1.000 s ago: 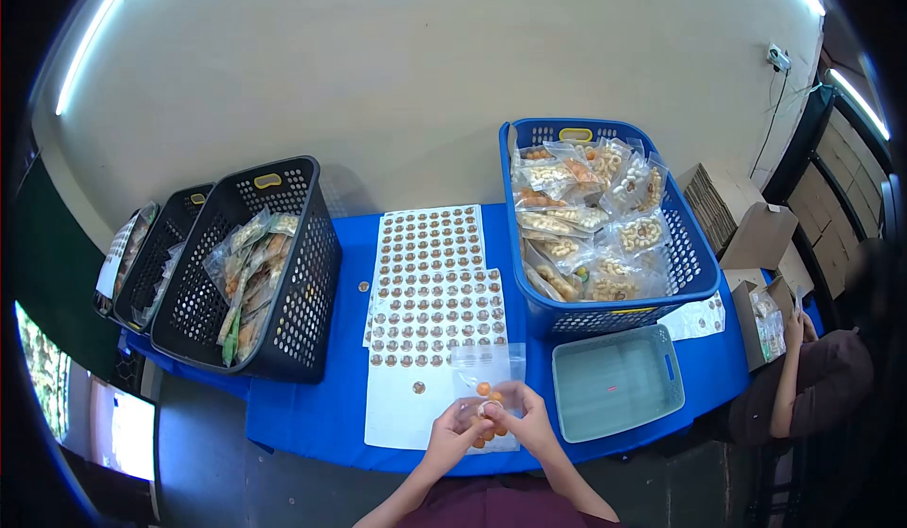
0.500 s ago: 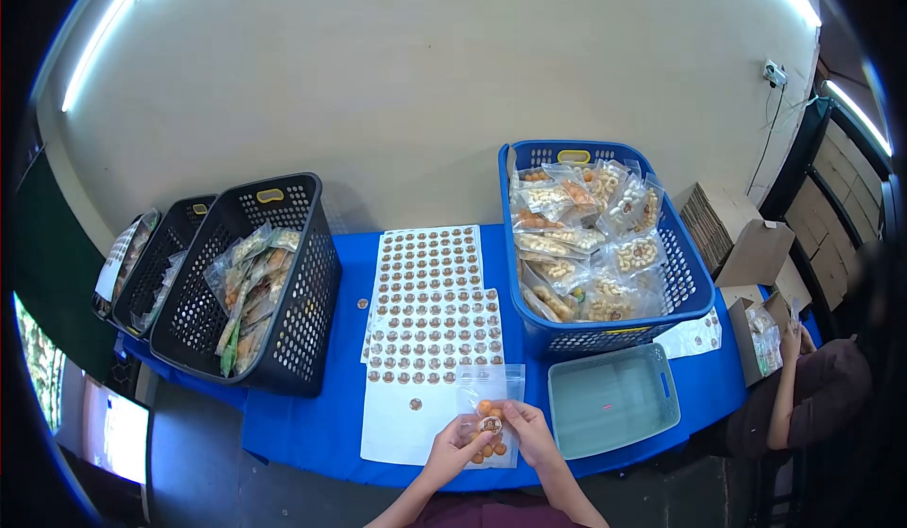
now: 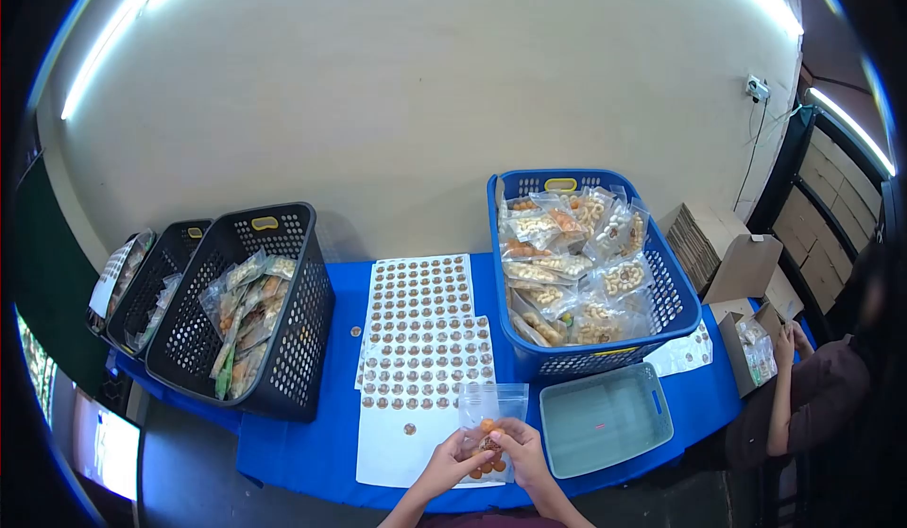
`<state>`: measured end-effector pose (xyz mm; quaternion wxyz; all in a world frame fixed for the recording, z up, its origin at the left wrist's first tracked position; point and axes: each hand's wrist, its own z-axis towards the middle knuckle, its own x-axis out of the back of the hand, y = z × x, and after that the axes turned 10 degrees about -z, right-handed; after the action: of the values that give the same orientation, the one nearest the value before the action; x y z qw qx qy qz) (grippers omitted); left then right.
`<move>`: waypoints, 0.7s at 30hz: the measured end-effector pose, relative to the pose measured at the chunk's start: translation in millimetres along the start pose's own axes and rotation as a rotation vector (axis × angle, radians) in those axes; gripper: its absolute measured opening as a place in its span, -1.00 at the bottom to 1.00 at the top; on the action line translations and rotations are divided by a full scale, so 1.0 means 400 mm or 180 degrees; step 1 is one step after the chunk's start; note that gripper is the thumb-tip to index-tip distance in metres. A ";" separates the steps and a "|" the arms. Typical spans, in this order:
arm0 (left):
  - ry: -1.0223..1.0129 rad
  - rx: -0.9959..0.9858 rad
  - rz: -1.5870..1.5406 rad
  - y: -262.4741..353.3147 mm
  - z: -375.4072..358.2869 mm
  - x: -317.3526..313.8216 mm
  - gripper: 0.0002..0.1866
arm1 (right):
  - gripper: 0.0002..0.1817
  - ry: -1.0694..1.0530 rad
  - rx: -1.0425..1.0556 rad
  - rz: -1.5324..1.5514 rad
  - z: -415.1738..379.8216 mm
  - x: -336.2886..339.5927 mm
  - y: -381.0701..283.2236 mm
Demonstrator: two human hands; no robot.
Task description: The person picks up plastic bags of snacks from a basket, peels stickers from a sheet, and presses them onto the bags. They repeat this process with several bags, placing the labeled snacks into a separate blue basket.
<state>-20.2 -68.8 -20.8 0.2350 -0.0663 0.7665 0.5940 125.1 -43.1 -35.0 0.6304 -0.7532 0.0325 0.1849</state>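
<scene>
A clear zip bag [image 3: 511, 401] with round orange-brown snacks lies at the front edge of the blue table. My left hand [image 3: 452, 464] is closed on its left side, thumb on the bag's front. My right hand [image 3: 522, 448] grips the bag from the right, and its fingers partly cover a round sticker on the front. Behind the bag are white sheets [image 3: 397, 443] with rows of round stickers; one lone sticker [image 3: 409, 429] sits on the lower, bare part.
A blue basket [image 3: 539, 363] full of snack bags stands behind a grey-green tray [image 3: 607, 424]. Black baskets [image 3: 298, 339] with bags are at left. At right, a co-worker's hands [image 3: 792, 341] are by a cardboard box [image 3: 734, 353].
The view has tilted up, so the table things appear lower. My right hand's fingers have moved in over the sticker on the bag, which now shows less.
</scene>
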 end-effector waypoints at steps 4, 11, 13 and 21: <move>0.0027 0.0099 -0.0070 0.002 0.006 -0.002 -0.67 | -0.80 -0.0081 0.0062 -0.0036 -0.001 0.001 -0.012; -0.0309 0.0326 -0.0234 -0.024 0.020 0.029 -0.68 | -0.76 -0.0001 0.0071 -0.0345 -0.016 -0.010 0.009; -0.0313 0.0361 -0.0206 -0.026 0.025 0.028 -0.66 | -0.75 0.0110 -0.0070 -0.0228 -0.013 -0.006 0.020; -0.0139 0.0226 -0.0198 -0.025 0.026 0.040 -0.66 | -0.71 -0.0132 -0.0390 0.0937 -0.001 -0.009 0.014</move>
<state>-27.5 -59.0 -38.5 0.2723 -0.0687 0.7794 0.5600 120.1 -45.4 -38.9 0.5499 -0.7734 0.1182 0.2925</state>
